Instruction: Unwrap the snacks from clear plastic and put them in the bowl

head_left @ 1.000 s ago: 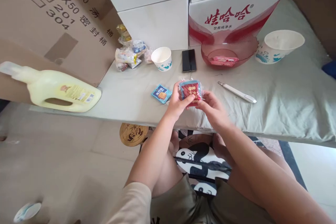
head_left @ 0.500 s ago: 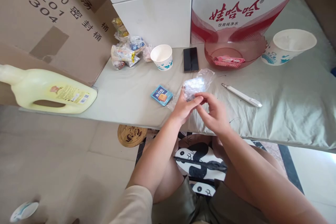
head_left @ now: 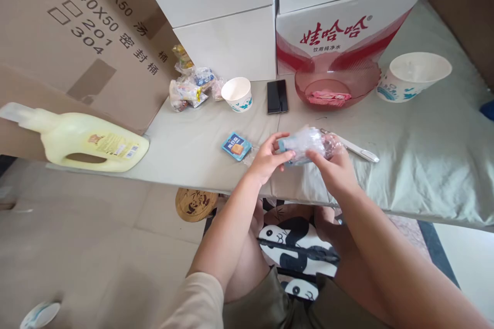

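Note:
Both my hands hold a clear plastic bag (head_left: pixel 306 140) with pale blue packets inside, just above the front of the cloth-covered surface. My left hand (head_left: pixel 270 157) grips its left end between thumb and fingers. At the other end, my right hand (head_left: pixel 337 169) closes on the crumpled plastic. A small blue snack packet (head_left: pixel 236 146) with a tofu picture lies left of my left hand. Beyond my right hand is a white utility knife (head_left: pixel 358 150), partly covered by the bag and hand. A dark phone (head_left: pixel 277 96) lies farther back.
A paper cup (head_left: pixel 236 95), a red see-through bowl (head_left: pixel 337 85) with a pink packet, and a larger paper tub (head_left: pixel 415 77) stand along the back. Wrapped snacks (head_left: pixel 191 87) lie by the boxes. At left, a yellow detergent bottle (head_left: pixel 92 139) lies near the edge.
My hands have moved apart, the right one shifting rightward, and the bag is now stretched lengthwise between them. The view has shifted slightly.

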Demonstrator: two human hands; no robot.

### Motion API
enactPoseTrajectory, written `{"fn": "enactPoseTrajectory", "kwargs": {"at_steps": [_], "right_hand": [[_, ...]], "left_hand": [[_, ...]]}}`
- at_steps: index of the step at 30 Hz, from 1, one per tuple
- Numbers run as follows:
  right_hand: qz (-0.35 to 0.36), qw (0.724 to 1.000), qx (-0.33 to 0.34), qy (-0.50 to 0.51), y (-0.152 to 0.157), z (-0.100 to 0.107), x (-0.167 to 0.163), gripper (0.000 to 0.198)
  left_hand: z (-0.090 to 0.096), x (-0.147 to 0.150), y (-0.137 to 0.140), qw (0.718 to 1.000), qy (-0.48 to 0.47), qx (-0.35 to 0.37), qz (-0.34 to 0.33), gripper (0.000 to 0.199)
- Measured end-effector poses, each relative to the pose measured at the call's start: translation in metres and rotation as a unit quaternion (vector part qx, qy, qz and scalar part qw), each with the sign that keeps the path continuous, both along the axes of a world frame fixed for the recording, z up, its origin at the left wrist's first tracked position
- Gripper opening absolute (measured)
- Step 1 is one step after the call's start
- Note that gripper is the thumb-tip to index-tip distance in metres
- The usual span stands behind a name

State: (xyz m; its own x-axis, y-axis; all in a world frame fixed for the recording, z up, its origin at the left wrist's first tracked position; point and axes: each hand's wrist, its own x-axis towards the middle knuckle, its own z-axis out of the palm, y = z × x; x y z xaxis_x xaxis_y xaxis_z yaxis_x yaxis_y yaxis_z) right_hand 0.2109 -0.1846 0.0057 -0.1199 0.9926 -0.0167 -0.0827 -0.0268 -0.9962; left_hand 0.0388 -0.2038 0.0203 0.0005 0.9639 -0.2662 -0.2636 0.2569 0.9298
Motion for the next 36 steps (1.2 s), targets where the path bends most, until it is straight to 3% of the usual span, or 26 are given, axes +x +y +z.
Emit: {"fn": "enactPoseTrajectory", "kwargs": {"at_steps": [6,8,11,14,16,18,20,23,26,28,33,36], "right_hand": [[0.061,0.992,-0.094,0.054,0.005,-0.004,-0.004,0.053],[0.063,0.989,-0.105,0.078,0.003,-0.005,-0.010,0.049],[0.055,0.986,-0.100,0.118,0.000,-0.004,-0.020,0.043],[0.059,0.995,-0.077,0.036,0.004,-0.001,-0.017,0.038],[0.015,0.996,-0.013,-0.085,0.011,-0.001,-0.004,0.033],[-0.071,0.966,0.087,-0.233,0.019,-0.003,0.016,0.027],[-0.141,0.902,0.159,-0.376,0.026,-0.010,0.040,0.028],[-0.152,0.826,0.160,-0.518,0.029,-0.023,0.073,0.035],[-0.120,0.799,0.122,-0.576,0.027,-0.030,0.089,0.033],[-0.116,0.806,0.104,-0.571,0.023,-0.026,0.089,0.029],[-0.046,0.914,0.062,-0.399,0.001,0.001,0.062,0.036],[-0.026,0.935,0.100,-0.338,-0.012,0.009,0.046,0.040]], "left_hand": [[-0.006,0.004,0.012,0.992,-0.046,0.026,0.113,0.058],[-0.009,0.009,0.012,0.988,-0.081,0.063,0.116,0.062],[-0.012,0.020,0.011,0.987,-0.105,0.098,0.066,0.071],[-0.014,0.024,0.010,0.993,-0.057,0.082,0.066,0.079],[-0.016,0.021,0.010,0.992,-0.029,0.068,0.104,0.087],[-0.016,0.013,0.010,0.989,-0.016,0.061,0.131,0.099],[-0.016,0.004,0.009,0.989,-0.007,0.058,0.138,0.106],[-0.018,-0.006,0.007,0.988,0.004,0.062,0.142,0.094],[-0.020,-0.005,0.008,0.984,0.005,0.100,0.147,0.085],[-0.021,0.000,0.010,0.979,0.005,0.132,0.157,0.089],[-0.019,0.012,0.012,0.978,0.013,0.119,0.170,0.094],[-0.021,0.018,0.011,0.984,0.010,0.092,0.155,0.090]]}}
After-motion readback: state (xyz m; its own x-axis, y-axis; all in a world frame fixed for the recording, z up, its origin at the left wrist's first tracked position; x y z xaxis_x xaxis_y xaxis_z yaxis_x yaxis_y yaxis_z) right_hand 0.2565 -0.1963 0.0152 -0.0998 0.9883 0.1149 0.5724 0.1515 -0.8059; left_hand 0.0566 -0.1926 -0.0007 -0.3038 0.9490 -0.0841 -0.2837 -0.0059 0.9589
